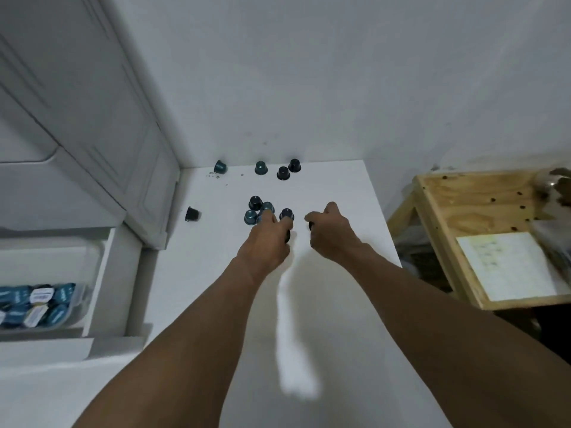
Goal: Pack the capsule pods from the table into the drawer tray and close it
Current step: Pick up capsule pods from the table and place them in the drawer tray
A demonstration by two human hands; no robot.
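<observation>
Several dark blue and black capsule pods lie on the white table (324,193). A cluster (255,208) sits in the middle, a few more pods (282,173) stand near the back wall, and one pod (192,214) lies on its side at the left edge. My left hand (267,239) reaches into the cluster with a dark pod held under its curled fingers. My right hand (329,234) is beside it, fingers curled round a dark pod that barely shows. The open drawer (95,273) at the left holds a clear tray (78,299) with several pods in it.
White cabinet doors (92,118) rise at the left behind the drawer. A white wall closes the back. A wooden shelf unit (482,217) with a paper sheet (509,267) stands to the right of the table.
</observation>
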